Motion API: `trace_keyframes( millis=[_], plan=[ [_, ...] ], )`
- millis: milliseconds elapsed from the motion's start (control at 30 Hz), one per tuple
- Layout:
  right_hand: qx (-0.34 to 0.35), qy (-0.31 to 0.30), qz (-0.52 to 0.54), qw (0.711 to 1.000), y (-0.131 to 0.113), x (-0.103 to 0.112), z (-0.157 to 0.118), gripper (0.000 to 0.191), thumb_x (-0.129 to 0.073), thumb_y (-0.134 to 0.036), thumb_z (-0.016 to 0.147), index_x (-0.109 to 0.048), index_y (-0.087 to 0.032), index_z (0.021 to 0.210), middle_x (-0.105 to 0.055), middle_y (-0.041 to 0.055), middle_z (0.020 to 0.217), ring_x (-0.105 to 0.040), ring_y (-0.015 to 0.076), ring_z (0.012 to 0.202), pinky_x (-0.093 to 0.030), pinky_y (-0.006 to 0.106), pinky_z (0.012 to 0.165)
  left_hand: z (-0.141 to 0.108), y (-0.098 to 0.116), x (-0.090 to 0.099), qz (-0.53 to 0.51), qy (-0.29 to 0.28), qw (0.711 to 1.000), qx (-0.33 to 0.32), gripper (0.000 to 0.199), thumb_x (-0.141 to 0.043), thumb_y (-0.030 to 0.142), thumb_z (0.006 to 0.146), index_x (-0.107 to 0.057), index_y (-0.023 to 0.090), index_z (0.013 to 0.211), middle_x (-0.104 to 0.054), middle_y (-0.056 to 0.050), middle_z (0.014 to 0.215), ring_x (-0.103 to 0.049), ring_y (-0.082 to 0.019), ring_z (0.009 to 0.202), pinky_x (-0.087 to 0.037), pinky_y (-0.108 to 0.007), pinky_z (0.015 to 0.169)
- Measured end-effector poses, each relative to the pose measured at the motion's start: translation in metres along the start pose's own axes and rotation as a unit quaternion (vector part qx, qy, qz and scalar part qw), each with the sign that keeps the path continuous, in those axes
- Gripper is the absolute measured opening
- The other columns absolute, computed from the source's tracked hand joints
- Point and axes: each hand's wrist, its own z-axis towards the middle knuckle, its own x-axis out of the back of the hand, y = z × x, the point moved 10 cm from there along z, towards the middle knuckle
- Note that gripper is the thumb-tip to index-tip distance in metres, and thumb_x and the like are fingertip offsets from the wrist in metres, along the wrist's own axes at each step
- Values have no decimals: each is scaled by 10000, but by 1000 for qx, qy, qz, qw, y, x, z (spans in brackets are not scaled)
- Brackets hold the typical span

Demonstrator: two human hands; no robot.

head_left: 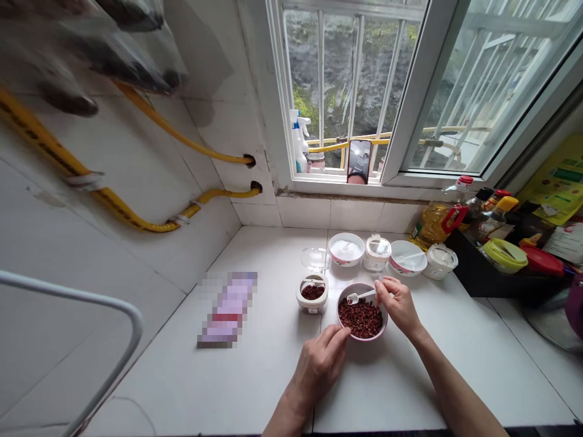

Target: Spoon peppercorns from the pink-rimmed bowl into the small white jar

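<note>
A bowl of dark red peppercorns stands on the white tiled counter. My left hand is closed on the bowl's lower left rim, fingers pressed together. Pinched in my right hand, at the bowl's upper right edge, is a small white spoon; its scoop is over the bowl and looks to hold little or nothing. Just left of the bowl sits a small white jar, partly filled with the same dark red pieces, its clear lid tipped open behind it.
Behind stand a bowl of white grains, a white lidded jar, another white bowl and a second lidded jar. An oil bottle and a black condiment tray are at right. A blurred purple packet lies left.
</note>
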Motion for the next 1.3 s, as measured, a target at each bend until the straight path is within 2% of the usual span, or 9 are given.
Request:
trace_keyframes(
  millis=[267, 567, 867, 1000, 1300],
  plan=[
    [16, 19, -24, 999, -4, 6, -2, 481, -466, -353, 940, -485, -219, 478, -543, -32, 454, -529, 142, 511, -447, 378, 945, 1, 0, 0, -3, -2, 1000, -7, 270, -415, 69, 953, -581, 166, 1143, -690, -80, 909, -696, -153, 783, -561, -204, 651],
    [24, 6, -34, 999, 2, -3, -6, 453, -445, -335, 941, -412, -216, 505, -440, -58, 439, -408, 113, 445, -456, 380, 915, 6, 6, 5, 20, 19, 999, -24, 252, -413, 72, 956, -586, 158, 1118, -691, -82, 886, -691, -152, 751, -555, -207, 641],
    [29, 22, -34, 999, 1, 5, -5, 482, -453, -367, 946, -457, -216, 488, -499, -32, 445, -515, 146, 537, -462, 344, 904, 7, 7, 4, 38, 18, 999, -16, 229, -407, 94, 971, -586, 162, 1096, -690, -68, 876, -679, -151, 723, -545, -223, 624],
    [36, 36, -30, 998, -2, 11, -3, 493, -454, -363, 945, -451, -217, 474, -483, -36, 437, -508, 143, 523, -456, 352, 912, 5, 6, 4, 41, 20, 999, -15, 247, -402, 79, 964, -584, 168, 1106, -692, -67, 887, -680, -154, 734, -542, -225, 624],
    [57, 48, -39, 996, -6, 9, -4, 487, -457, -353, 948, -442, -211, 482, -472, -49, 432, -477, 125, 484, -458, 351, 889, 2, 4, 0, 23, 12, 999, -19, 269, -413, 63, 941, -577, 159, 1132, -689, -81, 921, -688, -165, 760, -553, -233, 638]
  ],
)
